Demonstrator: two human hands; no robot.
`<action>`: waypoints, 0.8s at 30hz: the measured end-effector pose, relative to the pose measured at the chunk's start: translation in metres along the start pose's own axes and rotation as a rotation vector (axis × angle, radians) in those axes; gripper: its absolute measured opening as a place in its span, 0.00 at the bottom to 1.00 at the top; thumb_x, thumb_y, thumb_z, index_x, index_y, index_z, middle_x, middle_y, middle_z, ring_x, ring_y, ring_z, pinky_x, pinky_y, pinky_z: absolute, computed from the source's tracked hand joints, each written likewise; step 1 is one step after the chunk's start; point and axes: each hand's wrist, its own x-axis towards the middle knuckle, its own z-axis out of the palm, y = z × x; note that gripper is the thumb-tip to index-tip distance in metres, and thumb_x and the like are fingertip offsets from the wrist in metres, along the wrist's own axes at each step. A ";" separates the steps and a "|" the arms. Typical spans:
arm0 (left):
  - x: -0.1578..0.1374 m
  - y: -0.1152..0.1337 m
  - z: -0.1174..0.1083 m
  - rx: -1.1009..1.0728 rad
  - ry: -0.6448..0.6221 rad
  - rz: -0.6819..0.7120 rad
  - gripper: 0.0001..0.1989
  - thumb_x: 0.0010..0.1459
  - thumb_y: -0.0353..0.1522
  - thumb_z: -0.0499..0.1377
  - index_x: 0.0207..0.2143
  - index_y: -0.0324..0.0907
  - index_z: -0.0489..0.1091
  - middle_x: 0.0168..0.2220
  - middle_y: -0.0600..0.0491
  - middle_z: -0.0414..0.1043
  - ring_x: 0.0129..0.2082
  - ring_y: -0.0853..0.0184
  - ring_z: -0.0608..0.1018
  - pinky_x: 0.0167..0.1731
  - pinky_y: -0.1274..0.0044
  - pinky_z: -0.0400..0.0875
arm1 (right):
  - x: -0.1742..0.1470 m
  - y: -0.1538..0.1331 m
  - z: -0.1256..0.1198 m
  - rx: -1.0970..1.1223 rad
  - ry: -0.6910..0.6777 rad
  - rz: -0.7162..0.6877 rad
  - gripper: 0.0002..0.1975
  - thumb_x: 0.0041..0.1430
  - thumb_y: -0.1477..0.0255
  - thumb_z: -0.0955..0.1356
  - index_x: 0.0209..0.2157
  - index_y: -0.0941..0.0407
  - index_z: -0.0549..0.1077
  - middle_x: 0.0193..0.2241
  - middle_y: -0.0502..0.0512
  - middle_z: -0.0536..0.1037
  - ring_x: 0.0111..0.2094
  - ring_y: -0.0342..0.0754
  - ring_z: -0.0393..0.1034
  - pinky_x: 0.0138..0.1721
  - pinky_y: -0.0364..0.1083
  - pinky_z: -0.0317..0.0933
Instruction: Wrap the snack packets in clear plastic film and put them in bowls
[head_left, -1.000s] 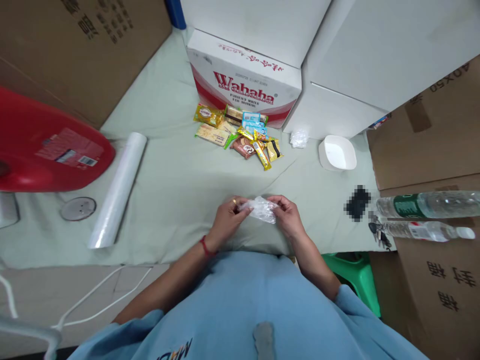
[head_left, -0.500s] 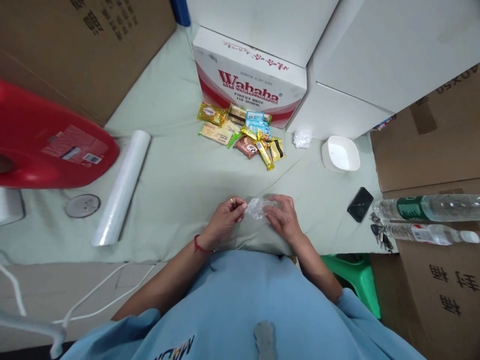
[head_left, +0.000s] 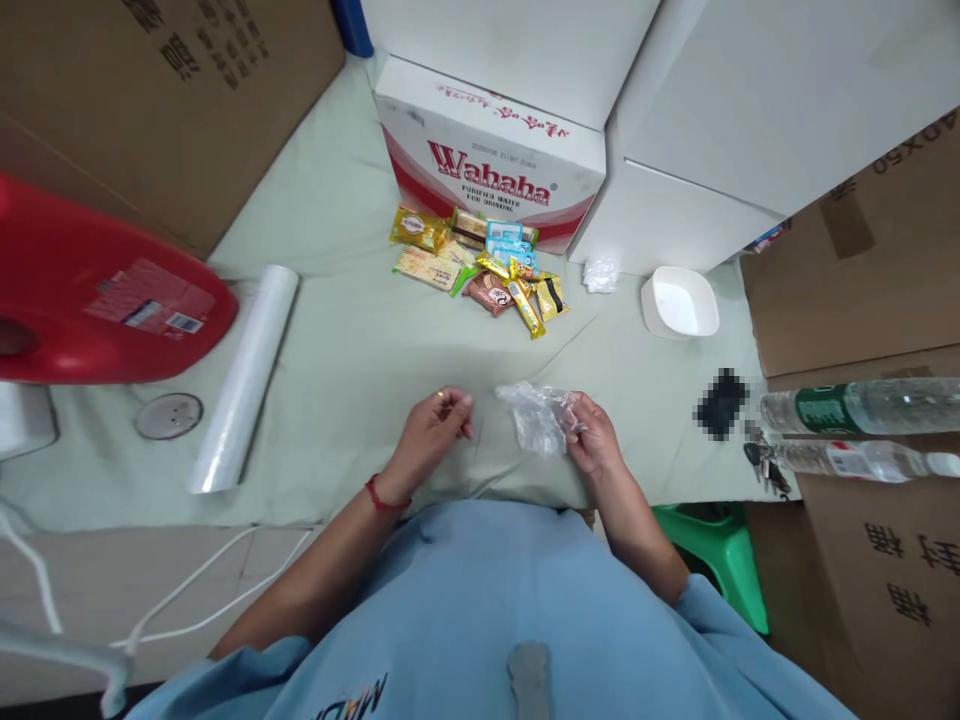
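Observation:
A crumpled clear plastic bag (head_left: pixel 538 418) hangs over the near part of the table, partly spread out. My right hand (head_left: pixel 594 432) pinches its right side between thumb and fingers. To the left of the bag, apart from it, is my left hand (head_left: pixel 439 430), its fingers curled together and nothing visible in them. Beyond both hands lies a pile of wrapped snacks (head_left: pixel 487 290) in yellow, brown, blue and cream packets. A second crumpled piece of clear plastic (head_left: pixel 601 274) rests to the right of the pile.
Behind the snacks stands a Wahaha carton (head_left: pixel 491 160). On the left are a plastic film roll (head_left: pixel 246 380) and a red jug (head_left: pixel 112 290). A white bowl (head_left: pixel 679 303), keys (head_left: pixel 763 465) and two bottles (head_left: pixel 862 408) are on the right. A green stool (head_left: pixel 720 560) stands below the table edge.
My left hand has let go of the plastic bag and moved left. My right hand has shifted right with the bag, which is now more spread out.

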 end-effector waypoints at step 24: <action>0.002 0.009 0.028 -0.201 0.227 0.028 0.09 0.56 0.35 0.63 0.37 0.43 0.68 0.29 0.59 0.70 0.25 0.73 0.73 0.28 0.80 0.67 | -0.020 -0.034 -0.004 -0.571 0.061 -0.557 0.14 0.68 0.55 0.70 0.46 0.48 0.78 0.47 0.58 0.75 0.46 0.54 0.74 0.42 0.52 0.74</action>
